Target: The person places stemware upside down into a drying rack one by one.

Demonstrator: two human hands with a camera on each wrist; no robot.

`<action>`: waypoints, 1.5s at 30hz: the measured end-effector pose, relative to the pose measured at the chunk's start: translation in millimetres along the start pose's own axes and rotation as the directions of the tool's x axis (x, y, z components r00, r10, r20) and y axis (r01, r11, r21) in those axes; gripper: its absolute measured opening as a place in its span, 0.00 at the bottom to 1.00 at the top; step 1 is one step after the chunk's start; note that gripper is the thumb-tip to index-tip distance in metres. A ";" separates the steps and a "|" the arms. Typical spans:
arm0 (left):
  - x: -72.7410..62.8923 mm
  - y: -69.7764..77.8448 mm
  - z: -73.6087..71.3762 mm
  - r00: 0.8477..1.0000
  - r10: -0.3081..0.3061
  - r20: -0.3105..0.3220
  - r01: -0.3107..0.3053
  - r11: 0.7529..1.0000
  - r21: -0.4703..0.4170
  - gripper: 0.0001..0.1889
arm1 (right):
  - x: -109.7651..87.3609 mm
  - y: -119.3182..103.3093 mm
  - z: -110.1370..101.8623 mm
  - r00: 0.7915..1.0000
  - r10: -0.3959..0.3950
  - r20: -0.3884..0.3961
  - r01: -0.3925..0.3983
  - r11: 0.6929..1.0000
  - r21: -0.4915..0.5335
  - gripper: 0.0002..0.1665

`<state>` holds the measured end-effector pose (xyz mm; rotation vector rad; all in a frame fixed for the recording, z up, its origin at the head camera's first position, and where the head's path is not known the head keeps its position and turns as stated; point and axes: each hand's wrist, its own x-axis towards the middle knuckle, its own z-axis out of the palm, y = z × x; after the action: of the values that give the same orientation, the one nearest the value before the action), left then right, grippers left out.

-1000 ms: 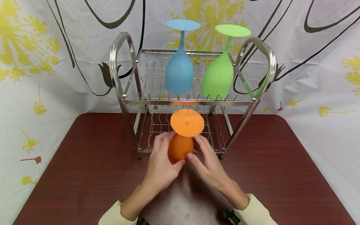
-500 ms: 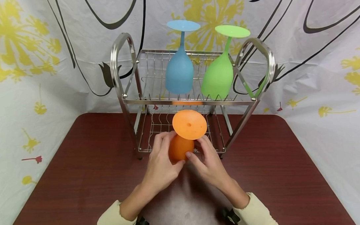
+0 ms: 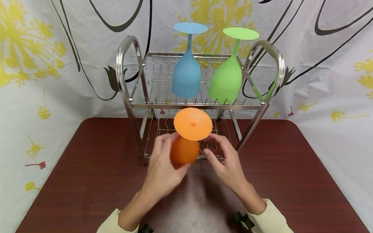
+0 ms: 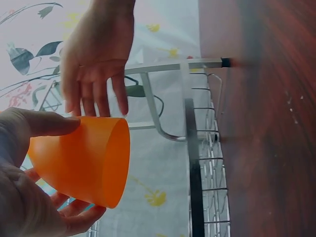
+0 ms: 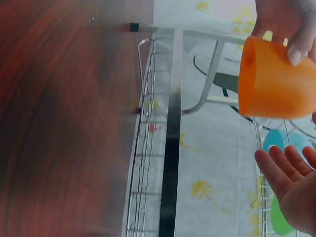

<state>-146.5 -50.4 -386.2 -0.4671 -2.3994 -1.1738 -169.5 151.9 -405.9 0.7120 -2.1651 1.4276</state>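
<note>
An orange plastic goblet (image 3: 185, 150) is held upside down, its round foot uppermost and tipped toward the camera. My left hand (image 3: 163, 168) grips its bowl from the left, thumb on the near side. In the left wrist view the bowl's open rim faces the table, well above it. My right hand (image 3: 228, 163) stands just right of the goblet with loosely bent fingers and nothing in them; the right wrist view shows a gap between the fingertips (image 5: 261, 157) and the bowl. The goblet's stem is hidden behind its foot in the head view.
A two-tier metal dish rack (image 3: 198, 106) stands at the back of the dark red table (image 3: 108, 187). Upside down on its upper tier are a blue goblet (image 3: 186, 77) and a leaning green goblet (image 3: 226, 77). A patterned cloth (image 3: 336, 80) hangs behind.
My right hand has let go of the orange goblet and drawn off to the right. My left hand has moved slightly left with the goblet.
</note>
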 end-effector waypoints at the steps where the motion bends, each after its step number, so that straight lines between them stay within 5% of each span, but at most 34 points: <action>1: 0.1 0.6 -1.2 1.000 -0.006 -0.001 0.006 1.000 -0.003 0.45 | 0.6 0.5 -1.6 1.000 0.000 -0.022 0.000 1.000 0.001 0.27; 9: 2.7 3.6 -12.7 0.999 -0.030 -0.026 0.028 0.998 -0.053 0.45 | 2.8 4.5 -15.2 0.986 0.010 -0.167 -0.018 0.999 -0.042 0.25; 18: 7.9 9.4 -28.3 0.996 0.042 -0.074 -0.050 0.993 -0.109 0.47 | 3.4 10.9 -27.7 0.946 -0.022 -0.324 -0.008 0.996 -0.091 0.22; 25: 13.2 13.7 -40.8 0.987 0.094 -0.134 -0.111 0.985 -0.130 0.48 | 8.3 -9.6 -31.7 0.911 -0.026 -0.412 -0.016 0.995 -0.098 0.19; 34: 16.8 16.7 -48.4 0.976 0.124 -0.178 -0.149 0.980 -0.129 0.47 | 0.6 17.4 -39.1 0.847 0.048 -0.529 -0.115 0.989 -0.094 0.16; 45: 20.7 22.6 -58.1 0.963 0.154 -0.220 -0.188 0.972 -0.142 0.45 | 0.7 23.4 -42.8 0.777 0.092 -0.623 -0.168 0.984 -0.064 0.17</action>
<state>-140.3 -81.6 -328.7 -0.5622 -2.0531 -1.2769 -181.3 199.2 -406.1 0.0160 -1.7647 1.3398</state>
